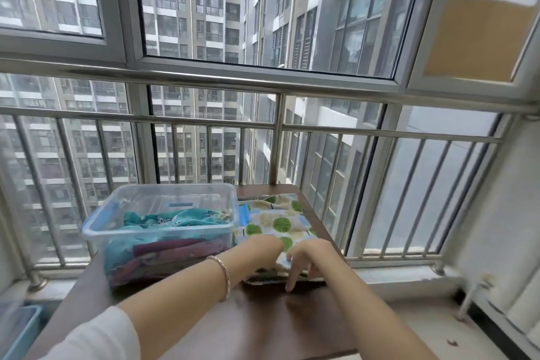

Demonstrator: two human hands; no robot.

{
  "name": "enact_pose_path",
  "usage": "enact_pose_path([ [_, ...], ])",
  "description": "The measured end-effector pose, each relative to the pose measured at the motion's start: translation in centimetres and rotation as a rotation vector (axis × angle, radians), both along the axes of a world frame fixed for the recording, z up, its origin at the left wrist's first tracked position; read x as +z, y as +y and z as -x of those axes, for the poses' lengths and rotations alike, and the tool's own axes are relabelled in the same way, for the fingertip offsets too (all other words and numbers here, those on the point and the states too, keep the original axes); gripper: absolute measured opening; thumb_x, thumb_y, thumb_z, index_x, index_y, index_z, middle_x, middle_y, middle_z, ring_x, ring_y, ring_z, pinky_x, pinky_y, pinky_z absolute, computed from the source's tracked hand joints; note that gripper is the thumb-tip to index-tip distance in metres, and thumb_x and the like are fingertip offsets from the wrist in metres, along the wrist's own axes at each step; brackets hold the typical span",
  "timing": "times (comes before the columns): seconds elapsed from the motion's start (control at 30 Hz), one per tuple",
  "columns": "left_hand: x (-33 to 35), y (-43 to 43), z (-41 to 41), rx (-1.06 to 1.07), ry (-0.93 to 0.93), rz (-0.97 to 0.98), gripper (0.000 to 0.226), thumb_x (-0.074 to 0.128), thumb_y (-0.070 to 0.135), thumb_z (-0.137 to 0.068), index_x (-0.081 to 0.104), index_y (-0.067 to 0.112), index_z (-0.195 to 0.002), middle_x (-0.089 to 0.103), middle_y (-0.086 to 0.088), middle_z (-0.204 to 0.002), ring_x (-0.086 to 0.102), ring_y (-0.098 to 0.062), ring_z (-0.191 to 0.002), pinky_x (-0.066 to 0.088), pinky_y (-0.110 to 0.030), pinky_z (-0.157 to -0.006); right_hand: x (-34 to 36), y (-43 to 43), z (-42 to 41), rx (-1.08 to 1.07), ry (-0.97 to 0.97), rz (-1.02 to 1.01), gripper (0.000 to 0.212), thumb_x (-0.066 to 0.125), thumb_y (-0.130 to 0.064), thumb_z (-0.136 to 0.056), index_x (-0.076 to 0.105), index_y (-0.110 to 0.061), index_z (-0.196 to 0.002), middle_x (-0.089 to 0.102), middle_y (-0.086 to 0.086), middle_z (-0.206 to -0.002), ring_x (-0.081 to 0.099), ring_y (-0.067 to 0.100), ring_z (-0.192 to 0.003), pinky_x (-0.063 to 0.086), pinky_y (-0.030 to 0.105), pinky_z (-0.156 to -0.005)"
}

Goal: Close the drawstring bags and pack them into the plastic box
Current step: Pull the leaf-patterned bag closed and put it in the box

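1. A brown table [263, 324] is set against a metal balcony railing [380, 133], with tower blocks seen through the window beyond.
2. A clear plastic box [96, 223] is placed on the left of the table, lid off, so that bags can be dropped straight in. A teal bag [175, 218] is already laid inside on top of purple cloth [181, 247].
3. A tree-print bag [277, 222] – pale cloth with green round trees – is spread flat on the table just beside the box, touching its right wall. It is not yet packed.
4. The left hand [260, 248], with a bracelet [223, 272] on the wrist, is curled over the near edge of the tree-print bag and grips the cloth.
5. The right hand [309, 257] pinches the same edge, fingers pointed down toward the table.
6. Both hands are held close together at the bag's mouth, probably so the string can be drawn tight; the string itself cannot be made out.
7. A darker layer is seen under the near edge – whether it is another bag cannot be told.
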State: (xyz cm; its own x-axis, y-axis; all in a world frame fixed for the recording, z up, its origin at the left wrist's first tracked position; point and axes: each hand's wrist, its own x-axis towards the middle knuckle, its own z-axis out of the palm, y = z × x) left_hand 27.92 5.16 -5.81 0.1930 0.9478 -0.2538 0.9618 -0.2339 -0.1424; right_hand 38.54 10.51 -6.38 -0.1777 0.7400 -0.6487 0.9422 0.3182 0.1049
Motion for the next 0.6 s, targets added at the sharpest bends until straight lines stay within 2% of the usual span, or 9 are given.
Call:
enact_pose_path([
  [0.07,0.3,0.6,0.4,0.008,-0.028,-0.042,0.023,0.049,-0.001,-0.092,0.057,-0.001,-0.114,0.063,-0.016,-0.114,0.061,-0.033,-0.103,0.049,-0.038,-0.081,0.3,-0.1,0.4,0.025,-0.017,-0.058,0.083,0.073,-0.057,-0.075,0.045,-0.014,-0.140,0.058,0.007,-0.125,0.060,0.025,-0.089,0.050,0.030,-0.067],
  [0.13,0.7,0.9,0.7,0.026,-0.079,-0.116,0.021,0.049,-0.003,-0.090,0.058,0.001,-0.108,0.064,-0.015,-0.109,0.062,-0.032,-0.100,0.050,-0.038,-0.078,0.7,-0.2,0.7,-0.021,0.045,-0.095,0.070,0.066,-0.052,-0.085,0.048,-0.009,-0.137,0.055,0.009,-0.132,0.062,0.028,-0.104,0.050,0.033,-0.077],
  [0.2,1.2,1.0,0.9,0.059,-0.175,-0.204,0.020,0.048,-0.004,-0.089,0.058,0.004,-0.104,0.063,-0.013,-0.106,0.062,-0.031,-0.098,0.049,-0.036,-0.074,1.3,-0.1,1.0,-0.106,0.126,-0.099,0.055,0.050,-0.041,-0.097,0.042,-0.006,-0.139,0.059,0.012,-0.132,0.067,0.026,-0.101,0.052,0.035,-0.087],
  [0.27,1.1,1.0,1.0,0.105,-0.328,-0.292,0.017,0.047,0.001,-0.092,0.055,0.006,-0.105,0.062,-0.012,-0.107,0.061,-0.029,-0.096,0.044,-0.032,-0.068,2.1,0.6,1.1,-0.221,0.213,-0.109,0.045,0.039,-0.025,-0.101,0.039,-0.002,-0.139,0.063,0.014,-0.126,0.072,0.025,-0.092,0.054,0.038,-0.091],
  [0.37,0.3,0.6,1.0,0.261,-0.546,-0.409,0.032,0.053,0.021,-0.094,0.044,0.008,-0.122,0.054,-0.010,-0.115,0.059,-0.026,-0.096,0.046,-0.033,-0.069,4.3,2.0,1.6,-0.419,0.542,-0.096,0.041,0.050,-0.011,-0.096,0.047,0.007,-0.132,0.060,0.023,-0.123,0.071,0.034,-0.096,0.058,0.044,-0.085],
  [0.43,0.3,0.1,1.2,0.260,-0.470,-0.329,0.038,0.047,0.031,-0.096,0.047,0.005,-0.125,0.057,-0.013,-0.113,0.061,-0.029,-0.094,0.052,-0.038,-0.075,6.1,2.8,2.2,-0.521,0.864,-0.159,0.039,0.047,-0.016,-0.096,0.051,0.002,-0.129,0.061,0.019,-0.124,0.066,0.034,-0.107,0.057,0.042,-0.084],
  [0.5,0.3,-0.6,1.2,0.199,-0.319,-0.068,0.036,0.039,0.027,-0.100,0.055,0.000,-0.117,0.062,-0.018,-0.100,0.066,-0.033,-0.089,0.054,-0.037,-0.075,7.9,3.5,2.9,-0.570,1.057,-0.208,0.036,0.035,-0.026,-0.100,0.056,0.000,-0.114,0.062,0.017,-0.116,0.062,0.034,-0.111,0.053,0.045,-0.093],
  [0.57,-0.3,-1.1,1.3,0.164,-0.245,0.109,0.034,0.040,0.025,-0.098,0.060,-0.001,-0.104,0.064,-0.017,-0.096,0.066,-0.036,-0.094,0.052,-0.037,-0.076,9.8,3.6,3.8,-0.600,1.176,-0.155,0.041,0.025,-0.037,-0.103,0.050,-0.008,-0.088,0.059,0.012,-0.090,0.065,0.030,-0.092,0.055,0.044,-0.091],
  [0.6,-0.8,-1.1,1.3,0.157,-0.234,0.135,0.034,0.042,0.026,-0.096,0.061,-0.002,-0.102,0.066,-0.018,-0.102,0.064,-0.036,-0.098,0.051,-0.038,-0.079,10.7,3.6,4.3,-0.609,1.264,-0.129,0.046,0.019,-0.044,-0.102,0.045,-0.012,-0.081,0.055,0.007,-0.075,0.062,0.025,-0.074,0.056,0.039,-0.082],
])
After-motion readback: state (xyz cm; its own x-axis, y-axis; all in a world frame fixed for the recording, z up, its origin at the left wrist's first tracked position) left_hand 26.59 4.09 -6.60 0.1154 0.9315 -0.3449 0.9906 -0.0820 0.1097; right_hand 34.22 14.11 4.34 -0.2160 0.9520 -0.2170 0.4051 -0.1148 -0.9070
